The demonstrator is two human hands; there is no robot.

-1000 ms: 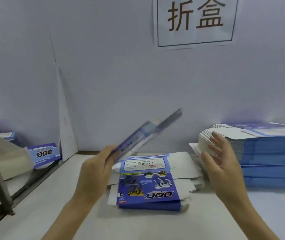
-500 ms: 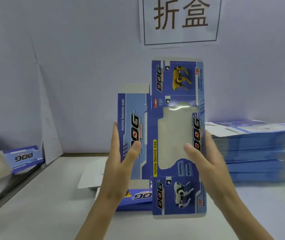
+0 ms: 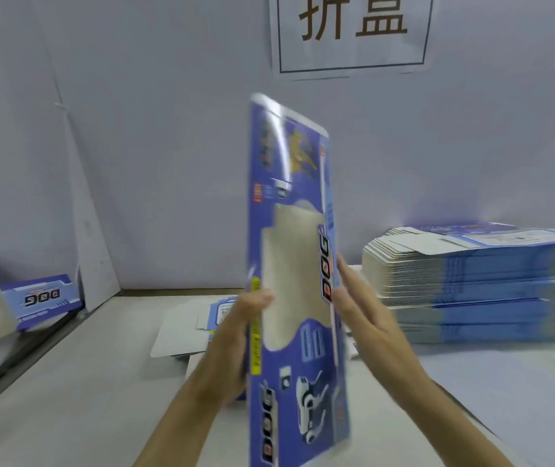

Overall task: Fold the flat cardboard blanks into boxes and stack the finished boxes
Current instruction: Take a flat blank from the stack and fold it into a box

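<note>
I hold a blue "DOG" cardboard blank point(image 3: 294, 358) upright in front of me, its clear window facing me. My left hand point(image 3: 235, 335) grips its left edge with the thumb on the front. On the right edge rests my right hand point(image 3: 358, 311), fingers stretched flat against the panel. A tall stack of flat blanks point(image 3: 471, 284) lies on the table at the right. Loose flat blanks point(image 3: 185, 332) lie on the table behind the held one. A folded blue box point(image 3: 41, 296) stands at the far left.
A white table point(image 3: 84, 392) runs up to a pale wall carrying a paper sign point(image 3: 353, 32). A white board point(image 3: 95, 251) leans in the left corner. A dark metal rail point(image 3: 16, 362) borders the table's left side.
The blank was raised from a tilt in my left hand to upright between both hands. Its left side panel has since swung back, so the blank looks narrower. It is also closer to me.
</note>
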